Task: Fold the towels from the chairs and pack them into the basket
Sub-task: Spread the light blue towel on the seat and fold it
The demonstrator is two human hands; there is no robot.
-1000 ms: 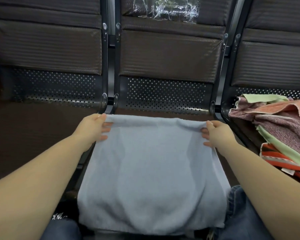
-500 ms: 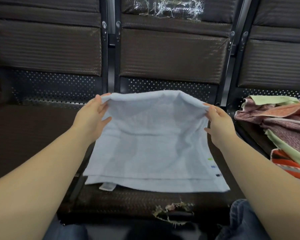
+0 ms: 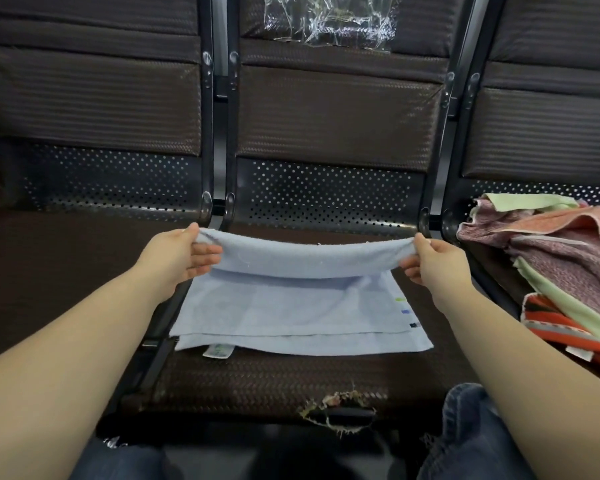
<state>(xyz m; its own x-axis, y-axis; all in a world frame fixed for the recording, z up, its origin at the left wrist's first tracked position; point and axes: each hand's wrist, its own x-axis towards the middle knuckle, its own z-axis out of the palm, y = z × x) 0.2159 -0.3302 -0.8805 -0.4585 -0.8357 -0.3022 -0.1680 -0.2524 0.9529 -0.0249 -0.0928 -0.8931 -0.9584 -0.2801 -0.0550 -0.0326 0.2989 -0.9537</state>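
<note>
A: Towel?
B: Pale-blue terry towel (image 3: 291, 306) on the woven brown middle seat (image 3: 257, 382) — fold edge lifted.
A: Hands?
B: Left hand (image 3: 179, 252), right hand (image 3: 433, 261) well apart, each pinching one end of the fold.

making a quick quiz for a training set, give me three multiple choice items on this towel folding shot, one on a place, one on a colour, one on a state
1. Where does the pile of unfolded towels lie?
A. on the seat to the right
B. on the seat to the left
C. on the floor

2. What colour is the towel being folded?
A. red
B. light blue
C. green

3. How is that towel held?
A. left hand only
B. lying untouched
C. left hand and right hand each pinch one end of its far fold

Answers:
1. A, the mixed pile sits on the right seat.
2. B, the cloth on the middle seat is pale blue.
3. C, each hand's grip closes on one end of the raised fold while the near edges rest on the seat.
</note>
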